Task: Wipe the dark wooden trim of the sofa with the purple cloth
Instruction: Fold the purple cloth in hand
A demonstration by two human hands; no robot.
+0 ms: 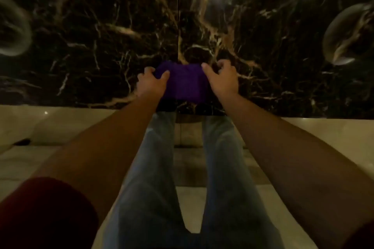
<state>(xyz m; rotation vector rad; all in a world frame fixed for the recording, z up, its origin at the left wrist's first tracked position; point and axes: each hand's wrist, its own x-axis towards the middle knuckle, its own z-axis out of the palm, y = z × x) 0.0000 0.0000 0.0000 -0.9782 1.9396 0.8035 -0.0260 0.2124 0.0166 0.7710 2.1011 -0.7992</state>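
Nearest the camera: a dark red sleeve [46,212] at the near left, with both bare forearms reaching away from it; blue-jeaned legs [153,178] run between them toward the far side.
Floor: pale polished floor [315,137] under the legs; a black gold-veined marble floor [91,46] fills the far half, glossy with reflected lamps.
Purple cloth: the purple cloth [182,83] sits mid-scene over the dark marble, stretched between the two hands as a folded or bunched pad; whether it rests on the marble or hangs above it cannot be told.
Left hand: the left hand [151,83] grips the cloth's left edge, thumb on top and its fingers [148,69] curled over the far side, closed on the fabric.
Right hand: the right hand [221,79] is at the cloth's right edge, thumb pressed on the fabric; its other fingers [222,64] are curled loosely and half open, so the hold looks light.
Sofa trim: no sofa and no dark wooden trim shows anywhere in view.
Step in hand: by my reading, readying the cloth, squaring or folding it into a wiping pad; no wiping has begun.
Next move calls for: most likely turning toward the sofa, finding the trim, shifting the pad into one hand and pressing it flat along the wood.
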